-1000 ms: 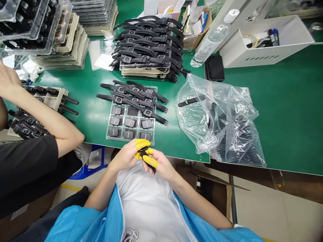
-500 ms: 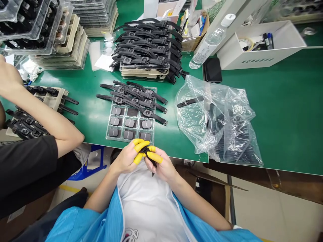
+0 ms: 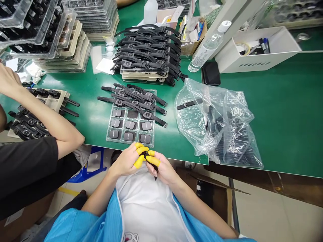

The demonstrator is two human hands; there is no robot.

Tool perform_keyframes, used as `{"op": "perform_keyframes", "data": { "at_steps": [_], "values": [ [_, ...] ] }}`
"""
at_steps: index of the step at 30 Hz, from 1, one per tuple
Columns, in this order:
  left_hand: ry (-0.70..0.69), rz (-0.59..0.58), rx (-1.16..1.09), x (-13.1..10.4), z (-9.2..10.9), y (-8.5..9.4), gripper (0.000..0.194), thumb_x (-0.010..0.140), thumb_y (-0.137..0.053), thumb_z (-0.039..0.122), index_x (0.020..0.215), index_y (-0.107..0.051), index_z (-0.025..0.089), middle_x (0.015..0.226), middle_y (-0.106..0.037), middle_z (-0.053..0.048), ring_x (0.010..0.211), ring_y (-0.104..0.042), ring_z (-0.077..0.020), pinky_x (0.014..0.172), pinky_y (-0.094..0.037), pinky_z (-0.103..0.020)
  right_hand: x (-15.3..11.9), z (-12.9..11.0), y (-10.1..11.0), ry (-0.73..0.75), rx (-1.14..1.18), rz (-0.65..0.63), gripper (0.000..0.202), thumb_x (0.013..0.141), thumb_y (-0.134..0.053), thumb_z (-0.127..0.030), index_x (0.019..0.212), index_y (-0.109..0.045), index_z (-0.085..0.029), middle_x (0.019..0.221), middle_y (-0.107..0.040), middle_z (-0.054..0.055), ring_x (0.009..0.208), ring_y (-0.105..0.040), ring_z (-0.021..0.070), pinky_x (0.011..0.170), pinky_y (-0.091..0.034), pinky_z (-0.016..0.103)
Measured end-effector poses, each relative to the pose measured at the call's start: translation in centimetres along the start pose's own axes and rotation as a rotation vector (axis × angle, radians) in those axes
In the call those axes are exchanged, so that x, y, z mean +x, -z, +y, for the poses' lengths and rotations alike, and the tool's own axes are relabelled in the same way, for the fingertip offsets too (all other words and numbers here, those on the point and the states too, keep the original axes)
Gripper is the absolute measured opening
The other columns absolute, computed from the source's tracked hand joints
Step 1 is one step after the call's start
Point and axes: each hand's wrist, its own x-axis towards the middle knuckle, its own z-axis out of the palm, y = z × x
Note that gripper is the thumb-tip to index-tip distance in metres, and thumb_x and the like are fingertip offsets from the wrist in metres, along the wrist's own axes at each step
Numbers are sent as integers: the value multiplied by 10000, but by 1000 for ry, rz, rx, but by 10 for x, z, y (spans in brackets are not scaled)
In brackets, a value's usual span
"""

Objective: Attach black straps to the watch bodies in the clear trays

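Shifted since the earlier frame: the yellow-capped left hand (image 3: 127, 162), about a slim black strap (image 3: 153, 166). Both hands pinch it short of the smooth green counter (image 3: 282, 134); its long axis slants bodyward, beneath the nearer right hand (image 3: 164, 169).

Tabletop (image 3: 282, 117) is smooth green, semi-gloss, throws back light. Watch straps (image 3: 158, 120) are matt black, rubbery-looking. Tray (image 3: 122, 134) under them is clear glossy plastic. Bag (image 3: 227, 141) is thin crinkled clear film, hard glare. Bottle (image 3: 205, 48) is shiny clear plastic. White box (image 3: 274, 56) is smooth, low sheen. Finger covers (image 3: 138, 162) are yellow, smooth, rubber-like. Blue jacket (image 3: 70, 222) is creased cloth. Held piece (image 3: 144, 153) is black, mostly covered, so finish is hard to call.
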Motion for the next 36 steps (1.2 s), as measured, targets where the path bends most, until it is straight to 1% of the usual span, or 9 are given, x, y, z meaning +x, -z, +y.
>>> {"op": "perform_keyframes", "data": {
  "at_steps": [5, 9, 15, 21, 23, 25, 27, 30, 36],
  "values": [
    [4, 118, -92, -1, -3, 0, 402, 1042, -510, 233, 1442, -543, 219, 1278, -692, -140, 1172, -664, -266, 1003, -571, -432, 1, -4, 2, 84, -47, 6, 407, 879, -758, -597, 903, -611, -219, 530, -568, -61, 400, -388, 95, 406, -299, 234],
    [80, 305, -197, -4, -5, -5, 172, 1007, -664, 261, 1177, -670, 237, 1069, -727, -81, 993, -687, -217, 869, -587, -370, 3, -11, 1, 145, -173, -3, 486, 865, -756, -676, 956, -619, -219, 620, -594, -46, 465, -464, 109, 455, -361, 248],
    [176, 582, -664, -8, 1, -15, 226, 971, -754, 405, 1045, -660, 214, 1124, -758, -104, 990, -758, -231, 818, -637, -372, 4, -9, 2, 9, -176, -226, 499, 953, -637, -695, 841, -582, -211, 552, -412, -100, 419, -248, 68, 429, -213, 248],
    [316, 1069, -838, -1, -3, 19, 386, 916, -817, 478, 1027, -563, 209, 1012, -814, -42, 676, -785, -161, 681, -664, -298, 1, -11, 17, -50, -366, -282, 479, 965, -643, -651, 848, -629, -187, 559, -426, -87, 471, -281, 74, 468, -220, 254],
    [354, 1126, -787, -1, -6, 27, 388, 916, -819, 458, 1031, -537, 218, 1001, -818, -21, 612, -767, -141, 606, -647, -260, -1, -13, 18, -34, -358, -201, 471, 918, -699, -656, 852, -610, -199, 575, -458, -85, 466, -306, 72, 461, -224, 249],
    [392, 1017, -729, -2, -6, 25, 327, 953, -781, 407, 1075, -535, 230, 1035, -823, -25, 587, -757, -132, 539, -622, -230, -2, -14, 15, 5, -309, -89, 462, 876, -747, -647, 878, -579, -217, 617, -524, -78, 453, -352, 72, 452, -244, 243],
    [411, 753, -622, -6, -4, 14, 223, 1000, -710, 337, 1152, -588, 228, 1105, -822, -58, 637, -775, -138, 558, -634, -232, -2, -14, 8, 41, -270, -31, 446, 876, -751, -627, 902, -553, -228, 652, -584, -67, 442, -395, 74, 454, -270, 243],
    [272, 393, -308, -10, 0, -9, 297, 997, -609, 180, 1283, -675, 226, 1234, -798, -94, 942, -818, -199, 824, -691, -324, -2, -12, -3, 50, -249, -48, 413, 904, -717, -603, 904, -547, -227, 624, -593, -66, 429, -391, 75, 457, -266, 245],
    [34, 232, 42, -14, -1, -23, 590, 890, -480, 18, 1419, -636, 228, 1332, -754, -82, 1243, -725, -228, 1055, -625, -382, -2, -8, -9, -15, -200, -41, 393, 869, -744, -559, 839, -556, -216, 537, -529, -79, 412, -309, 67, 441, -205, 246]
  ]
}}
